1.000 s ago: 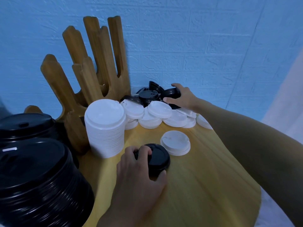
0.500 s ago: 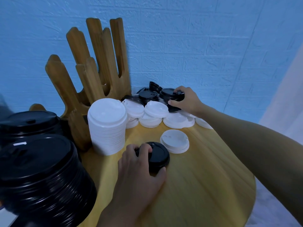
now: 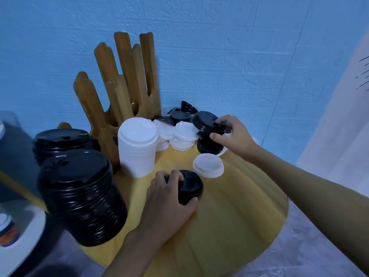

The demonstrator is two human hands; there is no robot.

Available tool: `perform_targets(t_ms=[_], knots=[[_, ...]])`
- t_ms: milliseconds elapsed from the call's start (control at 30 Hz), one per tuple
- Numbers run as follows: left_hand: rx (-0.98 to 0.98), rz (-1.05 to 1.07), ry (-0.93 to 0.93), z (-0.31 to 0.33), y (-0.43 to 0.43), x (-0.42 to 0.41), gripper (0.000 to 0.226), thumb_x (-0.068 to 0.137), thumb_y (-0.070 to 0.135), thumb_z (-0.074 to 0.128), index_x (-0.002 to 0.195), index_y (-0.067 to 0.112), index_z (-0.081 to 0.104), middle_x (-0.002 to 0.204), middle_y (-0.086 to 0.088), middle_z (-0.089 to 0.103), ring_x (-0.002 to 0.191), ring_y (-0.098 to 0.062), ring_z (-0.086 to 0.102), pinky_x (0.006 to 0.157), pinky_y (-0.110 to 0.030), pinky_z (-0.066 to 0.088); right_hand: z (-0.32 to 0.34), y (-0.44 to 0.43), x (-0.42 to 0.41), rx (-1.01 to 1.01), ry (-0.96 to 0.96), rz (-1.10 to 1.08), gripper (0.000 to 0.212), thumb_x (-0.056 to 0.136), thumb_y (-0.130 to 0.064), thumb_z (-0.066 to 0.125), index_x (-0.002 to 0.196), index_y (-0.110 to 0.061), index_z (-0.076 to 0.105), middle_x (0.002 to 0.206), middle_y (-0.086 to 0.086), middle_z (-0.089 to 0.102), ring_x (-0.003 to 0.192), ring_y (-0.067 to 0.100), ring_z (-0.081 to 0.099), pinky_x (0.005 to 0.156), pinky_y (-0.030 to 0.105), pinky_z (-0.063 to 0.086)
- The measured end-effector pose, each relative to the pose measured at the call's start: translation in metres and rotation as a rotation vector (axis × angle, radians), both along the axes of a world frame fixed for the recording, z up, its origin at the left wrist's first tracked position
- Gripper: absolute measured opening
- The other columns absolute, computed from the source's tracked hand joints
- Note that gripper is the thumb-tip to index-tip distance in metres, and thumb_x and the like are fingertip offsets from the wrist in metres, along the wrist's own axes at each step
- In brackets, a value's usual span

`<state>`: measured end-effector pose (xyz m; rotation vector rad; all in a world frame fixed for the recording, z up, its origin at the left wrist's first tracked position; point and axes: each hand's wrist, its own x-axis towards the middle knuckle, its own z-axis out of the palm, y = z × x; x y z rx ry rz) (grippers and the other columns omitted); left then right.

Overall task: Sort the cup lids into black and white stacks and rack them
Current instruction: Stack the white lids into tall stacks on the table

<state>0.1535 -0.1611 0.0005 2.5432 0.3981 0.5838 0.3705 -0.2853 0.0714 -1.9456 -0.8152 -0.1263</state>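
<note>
1. On the round yellow table (image 3: 229, 226), the lids are shown partly sorted. One tall white stack (image 3: 137, 150) stands just in front of the wooden rack (image 3: 127, 86), and two black stacks (image 3: 81, 196) stand at the table's left edge, their axes roughly vertical.
2. A small pale mark is seen on top of the nearer black stack, and a banded label on a jar (image 3: 7, 230) at lower left. Both are too blurred to be read.
3. A loose pile of lids (image 3: 179, 134), black and white mixed, lies against the wall behind the white stack. A single white lid (image 3: 208, 165) lies flat, dome up, just in front of it.
4. The left hand (image 3: 169, 204) is curled over a black lid (image 3: 190, 186) that sits flat on the table, dome up. The fingers are hooked on its far left rim and the thumb is pressed against its near rim.
5. The right hand (image 3: 233, 134) is closed in a pinch on a second black lid (image 3: 206, 121), gripped at its right rim between thumb and fingers. This lid is held tilted above the pile, its top turned up and to the left.
6. A further dark lid (image 3: 209, 146) lies directly beneath the right hand; which way it faces cannot be told.
</note>
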Motion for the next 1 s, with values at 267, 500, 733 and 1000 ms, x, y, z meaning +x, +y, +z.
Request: perform_targets(t_ms=[267, 500, 733, 1000], knots=[[0.024, -0.025, -0.009, -0.001, -0.002, -0.033, 0.045, 0.081, 0.056, 0.065, 0.113, 0.039, 0.038, 0.113, 0.013, 0.032, 0.107, -0.007, 0.039, 0.098, -0.025, 0.037, -0.023, -0.002, -0.044, -0.204, -0.133, 0.038, 0.054, 0.074, -0.047, 0.076, 0.119, -0.031, 0.050, 0.116, -0.013, 0.052, 0.110, 0.011, 0.050, 0.103, 0.042, 0.040], [0.034, -0.060, 0.002, 0.000, -0.003, -0.045, 0.045, 0.082, 0.056, 0.063, 0.113, 0.039, 0.036, 0.113, 0.013, 0.031, 0.106, -0.006, 0.037, 0.097, -0.024, 0.036, -0.026, 0.024, -0.065, -0.453, -0.379, 0.144, 0.055, 0.077, -0.053, 0.068, 0.126, -0.037, 0.051, 0.133, -0.010, 0.048, 0.129, 0.017, 0.035, 0.109, 0.046, 0.024], [0.057, -0.093, -0.003, -0.004, -0.001, -0.052, 0.046, 0.083, 0.055, 0.061, 0.118, 0.038, 0.036, 0.114, 0.015, 0.030, 0.106, -0.005, 0.035, 0.096, -0.021, 0.034, -0.027, 0.026, -0.068, -0.522, -0.401, 0.189, 0.036, 0.082, -0.043, 0.072, 0.116, -0.039, 0.064, 0.142, -0.010, 0.043, 0.136, 0.015, 0.025, 0.111, 0.043, 0.015], [0.037, -0.102, -0.005, -0.005, 0.003, -0.050, 0.047, 0.083, 0.055, 0.062, 0.120, 0.037, 0.039, 0.116, 0.015, 0.031, 0.108, -0.005, 0.035, 0.097, -0.019, 0.028, -0.020, 0.029, -0.075, -0.419, -0.307, 0.288, 0.012, 0.077, -0.012, 0.072, 0.081, -0.023, 0.069, 0.105, -0.012, 0.064, 0.107, 0.010, 0.052, 0.100, 0.051, 0.037]])
